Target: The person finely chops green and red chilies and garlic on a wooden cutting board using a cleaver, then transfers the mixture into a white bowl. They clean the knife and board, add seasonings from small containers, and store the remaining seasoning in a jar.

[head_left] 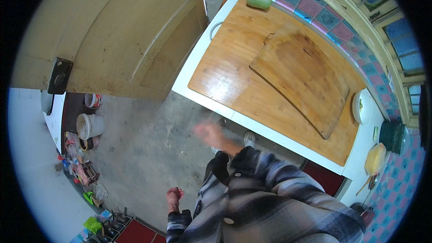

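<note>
My right hand (210,133) is blurred and hangs over the floor beside the front edge of the white counter (216,104); nothing shows in it, and its finger pose is unclear. Lower down, my left hand (174,194) is over the concrete floor with its fingers curled; whether it holds anything cannot be seen. A large wooden board (219,74) covers much of the counter, and a smaller wooden cutting board (303,74) lies at an angle on top of it. A green gourd-like vegetable (259,2) rests at the far end. A white bowl with some food (362,107) sits at the right edge.
An open wooden door (135,33) stands at the upper left. White buckets (91,125) and bagged clutter (79,165) line the left wall. A yellow item in clear plastic (375,158) and a dark green container (393,137) are at the counter's right end.
</note>
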Tool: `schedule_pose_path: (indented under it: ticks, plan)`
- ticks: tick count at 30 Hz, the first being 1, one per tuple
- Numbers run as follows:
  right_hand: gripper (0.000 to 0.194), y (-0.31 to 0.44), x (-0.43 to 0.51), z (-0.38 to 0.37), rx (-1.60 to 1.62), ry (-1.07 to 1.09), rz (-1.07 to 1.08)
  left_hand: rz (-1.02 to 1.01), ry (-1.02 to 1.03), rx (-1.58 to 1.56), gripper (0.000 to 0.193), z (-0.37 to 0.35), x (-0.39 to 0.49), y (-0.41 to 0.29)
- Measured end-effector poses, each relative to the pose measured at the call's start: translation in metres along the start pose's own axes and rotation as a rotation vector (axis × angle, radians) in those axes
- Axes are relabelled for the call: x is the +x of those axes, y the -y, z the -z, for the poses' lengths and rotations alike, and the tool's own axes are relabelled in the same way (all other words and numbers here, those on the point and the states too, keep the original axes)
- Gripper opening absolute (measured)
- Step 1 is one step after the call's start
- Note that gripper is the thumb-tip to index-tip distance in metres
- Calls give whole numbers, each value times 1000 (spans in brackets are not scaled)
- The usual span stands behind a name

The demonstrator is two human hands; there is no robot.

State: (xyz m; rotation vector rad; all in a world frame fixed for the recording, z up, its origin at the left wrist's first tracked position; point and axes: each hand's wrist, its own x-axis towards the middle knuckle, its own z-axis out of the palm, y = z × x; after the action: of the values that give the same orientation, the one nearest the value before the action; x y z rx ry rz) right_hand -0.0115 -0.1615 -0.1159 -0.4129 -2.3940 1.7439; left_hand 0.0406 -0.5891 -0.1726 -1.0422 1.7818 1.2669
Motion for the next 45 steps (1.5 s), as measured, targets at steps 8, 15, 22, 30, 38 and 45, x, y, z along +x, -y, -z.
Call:
schedule_pose_path:
  ticks: [8, 15, 22, 30, 38, 45]
  plan:
    - [17, 55, 74, -1, -422, -50, 344, -86, 54, 18, 11, -3, -6, -32]
    - [12, -17, -67, 120, -854, -310, 380, -43, 197, 265, 17, -29, 33, -75]
    - [25, -64, -361, 229, -1192, -861, -312, -242, 449, 670, 15, -131, 68, -206]
    - [25, -104, -601, 320, -224, -1936, -1312, -614, 663, 726, 16, -257, -4, -272]
    - [40, -92, -500, 332, -9, -1503, -1007, -718, 593, 807, 17, -318, -109, -298]
    - [34, -103, -417, 399, -400, -1508, -790, -942, 663, 805, 17, -420, -230, -272]
